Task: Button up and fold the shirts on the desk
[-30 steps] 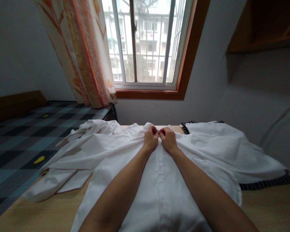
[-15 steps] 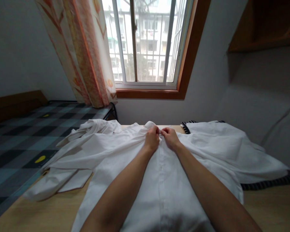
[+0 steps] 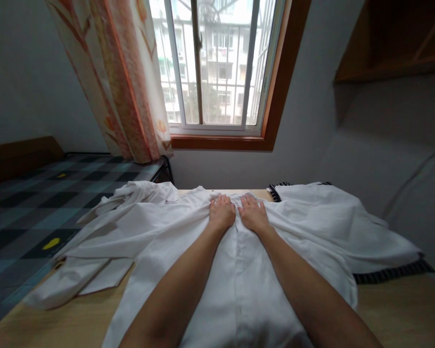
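Note:
A white button-up shirt (image 3: 253, 280) lies spread out over a wooden table (image 3: 395, 309), its button front running down the middle toward me. Near the collar end, my left hand (image 3: 222, 211) rests flat on the cloth with its fingers stretched out. Just across the button line, my right hand (image 3: 253, 212) also lies flat, fingers spread on the fabric. Creases run outward from beneath both hands. The collar is largely hidden behind the fingers. The left sleeve (image 3: 54, 285) sags in folds over the table's left side.
White cloth with black striped trim (image 3: 395, 273) lies at the right. A bed with a checked cover (image 3: 25, 203) adjoins the left side. Behind stand a window (image 3: 221, 72) and a floral curtain (image 3: 126, 96); a wooden wall shelf (image 3: 384, 67) hangs at upper right.
Both hands have let go of the pinched cloth at the collar and opened out flat on the shirt. The raised collar part now lies lower. The view has shifted slightly.

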Demonstrator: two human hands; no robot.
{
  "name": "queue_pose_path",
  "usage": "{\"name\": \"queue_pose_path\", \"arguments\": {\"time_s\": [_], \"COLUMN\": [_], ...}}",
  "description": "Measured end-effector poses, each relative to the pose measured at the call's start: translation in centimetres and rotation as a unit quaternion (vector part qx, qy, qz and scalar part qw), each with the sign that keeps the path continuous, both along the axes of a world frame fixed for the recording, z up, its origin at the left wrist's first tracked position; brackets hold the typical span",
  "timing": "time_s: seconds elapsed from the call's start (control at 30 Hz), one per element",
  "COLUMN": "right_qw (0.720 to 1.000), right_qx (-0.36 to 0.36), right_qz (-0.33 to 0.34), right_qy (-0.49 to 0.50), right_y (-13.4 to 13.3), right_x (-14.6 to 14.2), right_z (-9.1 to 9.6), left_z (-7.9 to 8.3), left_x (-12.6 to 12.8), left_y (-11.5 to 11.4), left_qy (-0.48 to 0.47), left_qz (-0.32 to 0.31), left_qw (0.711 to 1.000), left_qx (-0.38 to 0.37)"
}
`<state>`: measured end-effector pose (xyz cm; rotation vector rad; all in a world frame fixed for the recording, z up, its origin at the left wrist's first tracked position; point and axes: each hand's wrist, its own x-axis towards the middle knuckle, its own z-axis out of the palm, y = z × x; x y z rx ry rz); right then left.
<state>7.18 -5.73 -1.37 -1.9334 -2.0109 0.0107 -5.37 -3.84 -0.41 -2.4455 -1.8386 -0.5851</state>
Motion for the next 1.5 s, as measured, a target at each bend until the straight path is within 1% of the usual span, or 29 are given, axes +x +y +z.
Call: {"name": "queue_pose_path", "arguments": {"time_s": [0.07,0.13,0.23,0.3,0.4,0.5,0.6,0.73,0.8,0.87,0.97,1.07,1.13,1.2,1.27,1.33,1.37,1.4,1.43,1.47,1.5], "right_qw": [0.999,0.997,0.992,0.991,0.989,0.989,0.992,0.993,0.992,0.991,0.987,0.985,0.983,0.981,0.983,0.988,0.989,0.989,0.987,0.983,0.975], "right_qx": [-0.035,-0.055,-0.075,-0.092,-0.125,-0.130,-0.122,-0.121,-0.123,-0.120,-0.098,-0.071,-0.067,-0.071,-0.065,-0.037,-0.018,-0.001,0.010,0.007,-0.006], "right_qz": [-0.022,-0.057,-0.101,-0.101,-0.076,-0.064,-0.043,0.009,0.027,0.054,0.112,0.138,0.152,0.170,0.171,0.145,0.129,0.120,0.127,0.153,0.195], "right_qy": [-0.011,-0.010,-0.003,-0.001,-0.006,-0.013,-0.008,0.003,-0.002,-0.016,-0.055,-0.078,-0.076,-0.059,-0.017,0.041,0.065,0.083,0.095,0.101,0.106], "right_y": [-0.1,-0.1,0.0,0.0,0.1,0.1,-0.2,-1.1,-2.4,-4.5,-8.4,-11.8,-12.9,-13.1,-13.0,-13.3,-13.8,-14.7,-15.9,-17.5,-19.3], "right_x": [-0.2,-0.2,-0.1,0.1,0.4,0.7,1.2,1.7,1.6,1.3,1.0,1.3,1.8,2.2,2.4,2.4,2.4,2.3,2.3,2.4,2.4], "right_z": [-0.1,-0.1,0.1,0.2,0.2,0.2,0.6,1.7,2.0,1.8,0.9,0.1,0.0,0.1,0.5,1.4,2.0,2.6,3.4,4.1,4.8], "left_z": [-0.1,-0.1,-0.1,0.0,0.3,0.8,1.1,1.0,1.0,1.1,1.3,1.4,1.5,1.7,2.2,2.9,3.3,3.7,4.1,4.3,4.4], "left_x": [-0.1,-0.2,-0.5,-1.1,-2.3,-3.9,-5.6,-7.1,-7.3,-7.3,-7.2,-7.1,-7.1,-7.1,-7.1,-7.2,-7.4,-7.5,-7.7,-8.0,-8.2], "left_y": [0.0,0.0,-0.3,-0.5,-1.3,-3.0,-5.7,-9.3,-10.3,-10.8,-10.8,-10.7,-10.7,-10.7,-10.5,-10.3,-10.3,-10.4,-10.6,-11.0,-11.5], "left_qy": [-0.004,-0.001,0.032,0.062,0.098,0.121,0.135,0.137,0.135,0.136,0.135,0.127,0.121,0.117,0.116,0.116,0.113,0.107,0.097,0.087,0.079], "left_qz": [0.003,0.003,-0.006,-0.026,-0.073,-0.124,-0.165,-0.187,-0.192,-0.195,-0.197,-0.195,-0.198,-0.203,-0.210,-0.219,-0.223,-0.228,-0.233,-0.241,-0.254], "left_qw": [1.000,1.000,0.999,0.996,0.988,0.977,0.968,0.965,0.965,0.963,0.962,0.962,0.962,0.961,0.957,0.949,0.947,0.946,0.949,0.951,0.952], "left_qx": [-0.019,-0.025,-0.031,-0.053,-0.099,-0.127,-0.133,-0.124,-0.120,-0.124,-0.135,-0.140,-0.141,-0.146,-0.165,-0.193,-0.202,-0.202,-0.191,-0.172,-0.149]}}
